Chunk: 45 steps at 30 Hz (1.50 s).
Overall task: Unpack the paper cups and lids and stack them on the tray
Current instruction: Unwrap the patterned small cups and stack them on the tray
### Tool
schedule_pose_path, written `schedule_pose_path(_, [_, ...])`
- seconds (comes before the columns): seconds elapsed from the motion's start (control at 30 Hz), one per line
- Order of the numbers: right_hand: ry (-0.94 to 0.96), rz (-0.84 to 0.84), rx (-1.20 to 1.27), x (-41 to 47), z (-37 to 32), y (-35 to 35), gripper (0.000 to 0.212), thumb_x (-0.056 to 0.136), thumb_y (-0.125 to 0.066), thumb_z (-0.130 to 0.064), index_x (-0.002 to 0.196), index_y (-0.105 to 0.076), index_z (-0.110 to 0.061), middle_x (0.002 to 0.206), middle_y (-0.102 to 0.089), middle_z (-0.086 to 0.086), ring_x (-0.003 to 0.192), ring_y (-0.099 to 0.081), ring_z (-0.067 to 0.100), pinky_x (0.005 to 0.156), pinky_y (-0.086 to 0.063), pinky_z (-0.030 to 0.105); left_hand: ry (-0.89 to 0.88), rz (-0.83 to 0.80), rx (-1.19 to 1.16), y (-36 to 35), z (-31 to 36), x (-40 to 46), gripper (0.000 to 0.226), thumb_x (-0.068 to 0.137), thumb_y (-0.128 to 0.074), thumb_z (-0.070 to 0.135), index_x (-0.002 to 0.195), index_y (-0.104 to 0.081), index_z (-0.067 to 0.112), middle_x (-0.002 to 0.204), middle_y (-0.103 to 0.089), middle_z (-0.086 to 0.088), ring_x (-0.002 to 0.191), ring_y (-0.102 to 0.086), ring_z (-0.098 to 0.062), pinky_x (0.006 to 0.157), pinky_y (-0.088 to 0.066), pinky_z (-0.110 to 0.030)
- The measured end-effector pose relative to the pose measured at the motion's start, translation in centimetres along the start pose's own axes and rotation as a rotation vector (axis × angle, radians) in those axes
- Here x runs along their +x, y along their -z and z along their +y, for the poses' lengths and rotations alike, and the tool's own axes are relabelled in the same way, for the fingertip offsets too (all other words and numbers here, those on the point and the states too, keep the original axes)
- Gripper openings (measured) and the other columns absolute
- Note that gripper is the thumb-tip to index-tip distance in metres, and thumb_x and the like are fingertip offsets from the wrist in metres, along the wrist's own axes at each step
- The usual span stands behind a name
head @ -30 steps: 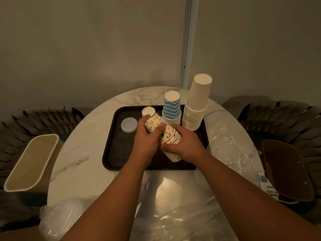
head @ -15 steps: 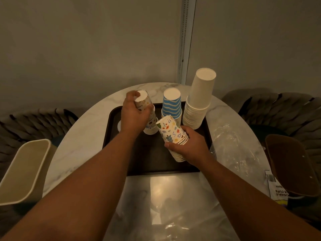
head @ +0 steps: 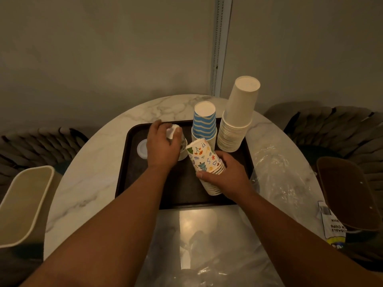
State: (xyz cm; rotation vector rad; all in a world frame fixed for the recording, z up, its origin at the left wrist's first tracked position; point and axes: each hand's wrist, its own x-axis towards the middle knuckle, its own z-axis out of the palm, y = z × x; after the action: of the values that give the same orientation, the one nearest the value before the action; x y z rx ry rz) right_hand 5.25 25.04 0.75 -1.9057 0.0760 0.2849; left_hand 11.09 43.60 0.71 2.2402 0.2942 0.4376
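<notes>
A dim dining corner, likely a home: round marble table [head: 87, 183] ringed by woven chairs [head: 335, 129] against a bare wall [head: 103, 48].

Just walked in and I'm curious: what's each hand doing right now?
Left hand: grip closed around a patterned cup upside down on the tray.
Right hand: grip closed around a tilted stack of patterned cups.

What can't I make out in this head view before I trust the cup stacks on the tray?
- Cup stack under the left hand: head view, mostly covered by the hand; its count unreadable.
- Patterned cups in the right hand: fingers hide the lower rims.
- Lid on the tray: partly hidden; one or several, unclear.
- Package label: half under the brown bin.
</notes>
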Motion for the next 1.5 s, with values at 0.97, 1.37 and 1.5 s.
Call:
schedule_pose_path(0.97, [0.121,-0.050,-0.227,0.2,-2.7,1.2,0.079,0.056,-0.088,-0.046,0.125,-0.058,-0.025,0.112,-0.066,-0.009,0.099,-0.061,0.007,0.083,-0.048,0.023,0.247,-0.005,-0.494,4.5,7.3,-2.6,0.037,0.080,-0.076,0.030,0.107,-0.051,0.034,0.105,-0.064,0.006,0.097,-0.067,-0.016,0.078,-0.059,-0.037])
schedule_pose_path(1.37, [0.020,-0.011,-0.187,0.7,-0.6,0.8,0.087,0.061,-0.088,-0.041,0.136,-0.047,-0.023,0.126,-0.059,-0.004,0.101,-0.053,0.005,0.078,-0.044,0.018,0.037,-0.149,0.026,1.2,1.1,1.0,0.043,0.081,-0.075,0.030,0.110,-0.044,0.031,0.121,-0.056,-0.002,0.106,-0.059,-0.022,0.086,-0.055,-0.045])
schedule_pose_path(1.5, [0.010,-0.011,-0.189,0.8,-0.4,0.8,0.085,0.064,-0.087,-0.040,0.136,-0.045,-0.024,0.128,-0.057,-0.006,0.101,-0.050,0.003,0.071,-0.040,0.011,0.054,-0.171,0.065,0.3,-0.2,0.4,0.039,0.084,-0.071,0.035,0.115,-0.049,0.026,0.122,-0.055,-0.002,0.104,-0.060,-0.022,0.086,-0.055,-0.045])
